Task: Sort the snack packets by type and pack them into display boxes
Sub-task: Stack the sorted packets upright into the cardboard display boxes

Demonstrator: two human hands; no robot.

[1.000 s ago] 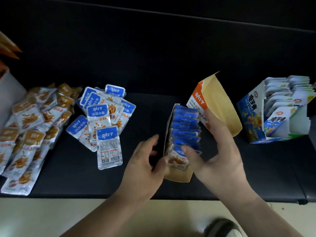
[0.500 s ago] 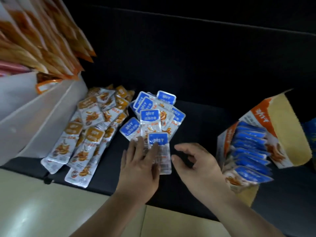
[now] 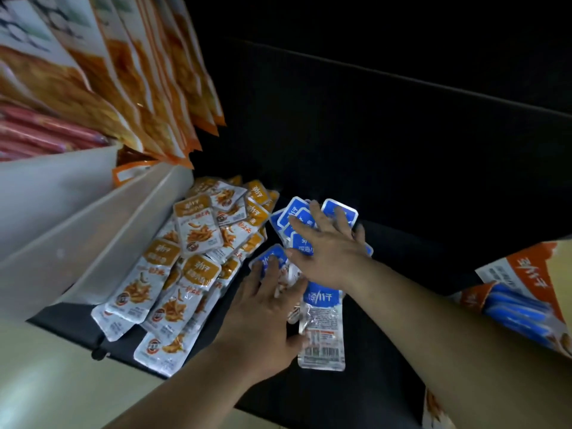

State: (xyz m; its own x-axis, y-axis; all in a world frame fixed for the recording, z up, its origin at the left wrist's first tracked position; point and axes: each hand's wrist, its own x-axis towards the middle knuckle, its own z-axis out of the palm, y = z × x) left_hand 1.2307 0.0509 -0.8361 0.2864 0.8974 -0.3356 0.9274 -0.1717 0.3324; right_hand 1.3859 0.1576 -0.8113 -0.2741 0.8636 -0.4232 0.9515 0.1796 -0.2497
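Left hand point(image 3: 263, 314) and right hand point(image 3: 329, 252) spread flat on blue packets point(image 3: 323, 299), pinching nothing — a sloppy rake could drag in orange packets point(image 3: 198, 233) at 9 o'clock, mixing types.

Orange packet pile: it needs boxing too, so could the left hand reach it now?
Probably yes: the left hand rests on the blue packets right beside the orange packet pile, with nothing between them.
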